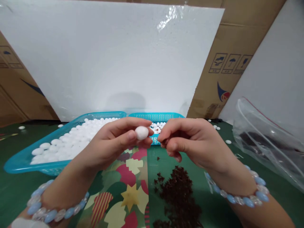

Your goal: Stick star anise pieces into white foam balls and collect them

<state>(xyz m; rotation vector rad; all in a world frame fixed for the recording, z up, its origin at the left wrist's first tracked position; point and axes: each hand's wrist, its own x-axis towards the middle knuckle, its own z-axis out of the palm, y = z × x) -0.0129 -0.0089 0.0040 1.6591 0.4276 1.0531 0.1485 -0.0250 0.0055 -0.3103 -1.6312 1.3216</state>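
White ball point(142, 132), head view: small, smooth, matt, slightly egg-shaped; pinched between thumb and fingertips of the left hand point(114, 142), just in front of the smaller teal basket point(155, 116)
Left hand: fingers curled around the ball, closed on it
Right hand point(190, 142): fingers drawn together to a tight pinch just right of the ball; what it grips is too small to tell, perhaps a dark fleck
Handling note: judged best to keep the ball steady with a light grip, since it looks soft, and bring the pinch squarely to its face
Larger teal basket point(21, 160), left of the smaller one: perforated plastic, heaped with like white balls
Dark brown crumbs point(178, 193), below the baskets: dry, flaky pile on green cloth point(14, 190)
Clear plastic bag point(268, 139), far right: glossy, crinkled
Beaded bracelets point(237, 198): blue and clear, on both wrists
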